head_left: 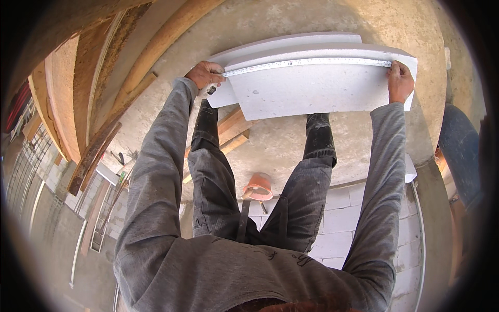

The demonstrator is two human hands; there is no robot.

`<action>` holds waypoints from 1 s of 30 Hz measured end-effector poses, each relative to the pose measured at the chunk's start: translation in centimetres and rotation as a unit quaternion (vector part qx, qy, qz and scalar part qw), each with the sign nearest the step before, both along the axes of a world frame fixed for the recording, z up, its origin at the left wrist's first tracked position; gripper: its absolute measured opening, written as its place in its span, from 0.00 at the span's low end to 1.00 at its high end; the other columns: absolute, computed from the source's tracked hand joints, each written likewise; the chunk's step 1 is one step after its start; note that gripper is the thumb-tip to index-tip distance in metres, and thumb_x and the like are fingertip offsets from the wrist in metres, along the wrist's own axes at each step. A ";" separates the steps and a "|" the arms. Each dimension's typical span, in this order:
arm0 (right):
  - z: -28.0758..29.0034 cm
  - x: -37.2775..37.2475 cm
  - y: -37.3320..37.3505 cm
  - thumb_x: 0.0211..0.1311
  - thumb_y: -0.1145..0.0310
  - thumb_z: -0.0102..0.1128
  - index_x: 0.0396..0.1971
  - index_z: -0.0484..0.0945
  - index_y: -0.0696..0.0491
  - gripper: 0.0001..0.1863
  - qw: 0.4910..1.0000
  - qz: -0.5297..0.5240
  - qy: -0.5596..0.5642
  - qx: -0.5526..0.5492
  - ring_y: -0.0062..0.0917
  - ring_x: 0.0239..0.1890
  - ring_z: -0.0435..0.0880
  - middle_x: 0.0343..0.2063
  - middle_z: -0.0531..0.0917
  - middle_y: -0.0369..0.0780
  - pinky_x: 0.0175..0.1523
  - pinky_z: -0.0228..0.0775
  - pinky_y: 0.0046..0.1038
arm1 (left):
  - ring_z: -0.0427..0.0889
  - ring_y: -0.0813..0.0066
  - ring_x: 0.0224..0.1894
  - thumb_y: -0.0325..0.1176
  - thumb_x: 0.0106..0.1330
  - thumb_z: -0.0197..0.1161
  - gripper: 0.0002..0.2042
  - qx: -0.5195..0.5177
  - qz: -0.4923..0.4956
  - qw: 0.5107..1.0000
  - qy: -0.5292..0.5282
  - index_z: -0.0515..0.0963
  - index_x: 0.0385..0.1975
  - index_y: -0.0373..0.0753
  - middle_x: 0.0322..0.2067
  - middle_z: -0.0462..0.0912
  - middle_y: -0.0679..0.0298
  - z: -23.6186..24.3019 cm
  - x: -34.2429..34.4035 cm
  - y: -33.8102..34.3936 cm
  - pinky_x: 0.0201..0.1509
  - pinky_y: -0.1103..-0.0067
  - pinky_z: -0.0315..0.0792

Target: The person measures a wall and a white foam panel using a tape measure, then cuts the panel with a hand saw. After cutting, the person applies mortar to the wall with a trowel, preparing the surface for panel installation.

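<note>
A white tape measure blade stretches nearly level along the upper long edge of a white foam-like or aerated block. At the left end, my left hand is closed on the tape measure; a small dark and pale part shows beneath the fingers, perhaps its case. My right hand pinches the other end of the blade near the block's right side, with the fingers curled over the edge. Behind the measured block lies another white block, mostly covered by it.
Long wooden boards lean at the left. Between my boots, timber pieces lie on the dusty concrete floor. An orange bucket with a handled tool stands by a white block wall. Wire mesh is far left.
</note>
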State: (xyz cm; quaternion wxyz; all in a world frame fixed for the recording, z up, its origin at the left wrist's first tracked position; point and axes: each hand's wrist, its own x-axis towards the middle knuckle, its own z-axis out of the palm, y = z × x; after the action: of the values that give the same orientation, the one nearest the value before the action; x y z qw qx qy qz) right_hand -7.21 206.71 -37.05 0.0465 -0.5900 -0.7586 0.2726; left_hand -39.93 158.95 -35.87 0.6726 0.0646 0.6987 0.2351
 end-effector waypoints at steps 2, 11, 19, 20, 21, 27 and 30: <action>-0.8 0.5 0.6 0.56 0.57 0.59 0.37 0.85 0.51 0.16 1.000 -0.001 -0.004 0.011 0.30 0.32 0.85 0.29 0.86 0.43 0.44 0.74 0.28 | 0.79 0.79 0.27 0.24 0.55 0.67 0.07 -0.006 -0.003 1.000 -0.001 0.82 0.34 0.34 0.25 0.82 0.65 0.3 -0.2 0.0 0.34 0.81 0.73; -0.8 0.9 1.4 0.56 0.55 0.59 0.38 0.85 0.52 0.18 1.000 -0.010 -0.004 -0.016 0.31 0.35 0.85 0.31 0.86 0.43 0.46 0.73 0.29 | 0.79 0.81 0.29 0.29 0.58 0.63 0.06 -0.007 -0.008 0.999 0.039 0.82 0.32 0.35 0.25 0.83 0.66 1.1 -0.5 0.8 0.37 0.83 0.72; 1.1 -0.3 -0.1 0.61 0.61 0.61 0.39 0.83 0.59 0.16 0.999 0.020 -0.004 0.028 0.19 0.27 0.81 0.26 0.84 0.38 0.38 0.72 0.20 | 0.79 0.79 0.27 0.26 0.58 0.61 0.05 0.029 0.019 0.999 0.030 0.82 0.29 0.32 0.23 0.83 0.64 0.3 -0.4 0.5 0.35 0.82 0.71; 1.1 -0.3 -0.2 0.61 0.61 0.61 0.38 0.83 0.59 0.16 0.999 0.019 0.006 0.026 0.18 0.27 0.80 0.25 0.84 0.38 0.38 0.72 0.20 | 0.78 0.79 0.27 0.26 0.57 0.61 0.05 0.030 0.031 0.999 0.028 0.82 0.29 0.32 0.23 0.82 0.63 0.4 -0.3 0.6 0.34 0.82 0.71; 1.1 -0.2 -0.2 0.61 0.60 0.61 0.38 0.84 0.59 0.16 0.999 0.019 0.015 0.024 0.18 0.26 0.80 0.25 0.84 0.38 0.37 0.72 0.20 | 0.78 0.79 0.26 0.26 0.57 0.61 0.06 0.022 0.022 0.999 0.035 0.83 0.29 0.32 0.23 0.82 0.63 0.4 -0.2 0.7 0.34 0.82 0.71; 0.1 1.0 -0.4 0.58 0.56 0.63 0.37 0.85 0.54 0.16 1.000 -0.021 0.017 0.007 0.23 0.33 0.83 0.30 0.86 0.40 0.42 0.73 0.24 | 0.77 0.80 0.25 0.25 0.58 0.60 0.05 -0.031 -0.044 0.995 0.082 0.83 0.29 0.33 0.21 0.82 0.64 1.5 0.0 2.5 0.32 0.82 0.70; 0.7 1.0 -0.3 0.58 0.57 0.63 0.37 0.86 0.51 0.14 0.998 -0.040 0.037 -0.024 0.29 0.36 0.85 0.32 0.86 0.44 0.46 0.73 0.27 | 0.76 0.80 0.24 0.25 0.58 0.60 0.05 -0.034 -0.059 0.992 0.102 0.82 0.28 0.33 0.22 0.82 0.65 1.1 -0.4 2.2 0.31 0.83 0.69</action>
State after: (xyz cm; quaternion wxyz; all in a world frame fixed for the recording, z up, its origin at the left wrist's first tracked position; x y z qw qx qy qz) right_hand -6.17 206.39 -36.38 0.0713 -0.6104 -0.7252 0.3106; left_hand -40.34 161.16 -34.79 0.6128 0.1064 0.7659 0.1630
